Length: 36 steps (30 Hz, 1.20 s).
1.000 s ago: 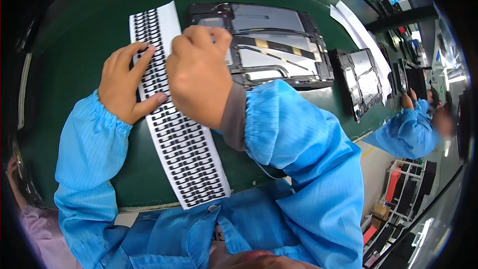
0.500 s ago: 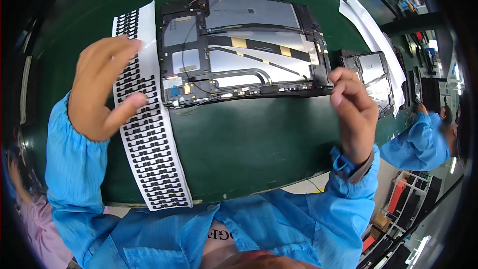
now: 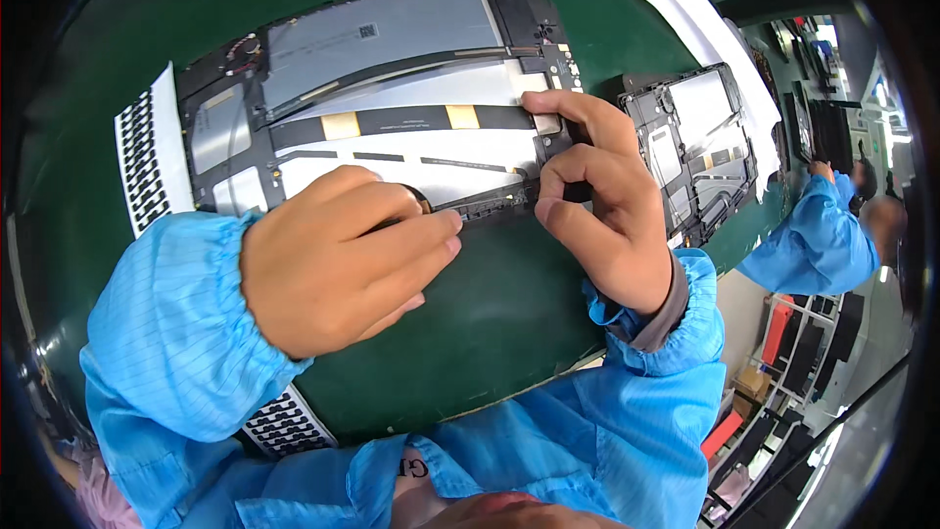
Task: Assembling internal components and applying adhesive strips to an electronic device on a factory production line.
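Note:
An opened tablet (image 3: 397,162) with silver batteries, black flex cables and a black frame lies before me on the green table. My left hand (image 3: 343,260) reaches over its front edge, fingers pressed together and the tips at the edge strip. Its thumb and whatever it may pinch are hidden. At the tablet's front right corner my right hand (image 3: 612,206) is closed, thumb and curled finger at the edge, another finger resting on top of the frame. Under my left arm runs a white backing sheet (image 3: 176,152) with rows of small black stickers, its middle covered by the sleeve.
A second, smaller-looking opened device (image 3: 700,142) stands to the right of my right hand. White paper strips (image 3: 685,10) lie behind it. Beyond the table's right side a co-worker in a blue sleeve (image 3: 818,245) works, near a shelf rack (image 3: 793,372) with boxes.
My left hand has moved from the sticker sheet rightward to the tablet's front edge, its fingers drawing together. My right hand stays at the tablet's corner. The whole view has shifted.

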Motion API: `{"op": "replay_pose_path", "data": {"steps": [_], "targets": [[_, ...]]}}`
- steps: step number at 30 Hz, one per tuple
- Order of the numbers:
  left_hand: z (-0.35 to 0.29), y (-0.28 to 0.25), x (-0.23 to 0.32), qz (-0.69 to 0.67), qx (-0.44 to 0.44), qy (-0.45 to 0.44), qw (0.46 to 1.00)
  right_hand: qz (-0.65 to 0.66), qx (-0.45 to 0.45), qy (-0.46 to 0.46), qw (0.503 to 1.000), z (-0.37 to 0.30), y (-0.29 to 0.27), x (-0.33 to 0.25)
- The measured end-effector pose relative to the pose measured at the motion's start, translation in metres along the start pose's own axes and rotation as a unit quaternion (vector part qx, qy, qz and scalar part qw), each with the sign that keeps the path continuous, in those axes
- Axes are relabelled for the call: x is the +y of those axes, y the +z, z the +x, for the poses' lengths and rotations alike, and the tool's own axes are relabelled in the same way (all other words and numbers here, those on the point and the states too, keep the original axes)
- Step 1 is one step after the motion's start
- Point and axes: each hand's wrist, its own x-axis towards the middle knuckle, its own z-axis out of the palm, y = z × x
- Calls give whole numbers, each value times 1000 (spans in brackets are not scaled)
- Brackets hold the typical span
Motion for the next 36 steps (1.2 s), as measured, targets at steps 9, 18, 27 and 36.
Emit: {"op": "replay_pose_path", "data": {"steps": [9,18,27,36], "targets": [[-2,-2,1,31,-8,-7,999,-36,-13,-8,999,5,-1,-3],[-1,1,2,33,0,-9,999,-70,-10,-14,997,5,1,-3],[8,-11,11,69,-44,-18,997,-55,2,-12,998,3,1,-2],[12,-8,8,66,-60,-11,996,-82,12,-40,996,4,3,-1]]}}
